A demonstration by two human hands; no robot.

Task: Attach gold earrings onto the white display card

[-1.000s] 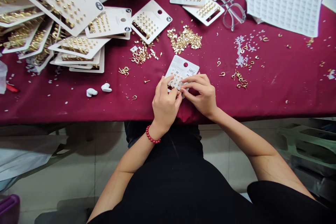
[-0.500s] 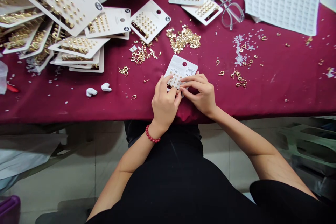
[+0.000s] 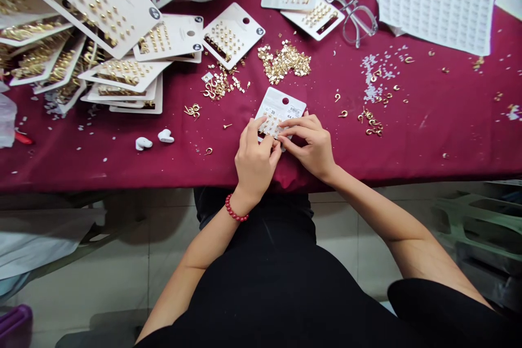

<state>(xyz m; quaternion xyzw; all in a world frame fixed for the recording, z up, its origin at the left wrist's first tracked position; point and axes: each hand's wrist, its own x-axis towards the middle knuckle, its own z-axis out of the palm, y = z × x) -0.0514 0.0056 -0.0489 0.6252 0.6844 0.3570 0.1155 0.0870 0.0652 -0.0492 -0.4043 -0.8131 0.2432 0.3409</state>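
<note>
Here's the white card (image 3: pixel 274 99), front and centre near the wearer's edge of the table, tilted a little, with rows of small gold studs across its lower half and a round hole near its top. The left hand (image 3: pixel 253 162) has it, fingers over its left side and thumb down by the lower edge, a grasp on the card itself. In from the other side comes the right hand (image 3: pixel 315 147), fingers over the card's lower right, thumb and fingertips drawn close together at the bottom edge; whether they pinch a tiny piece, I cannot tell. A red bead bracelet (image 3: pixel 231 211) circles the left wrist. Just beyond the card, a heap of small gold pieces (image 3: pixel 285 63) glitters on the dark red cloth (image 3: pixel 310 95)! Off to the left, two white earbuds (image 3: pixel 143 143), and further up, a crowded pile of studded cards (image 3: pixel 98 8). Over to the right, gold curls (image 3: pixel 374 125) and scattered white bits (image 3: pixel 370 82), with clear-framed glasses (image 3: pixel 360 24) and a printed sheet (image 3: pixel 440 5) beyond.
</note>
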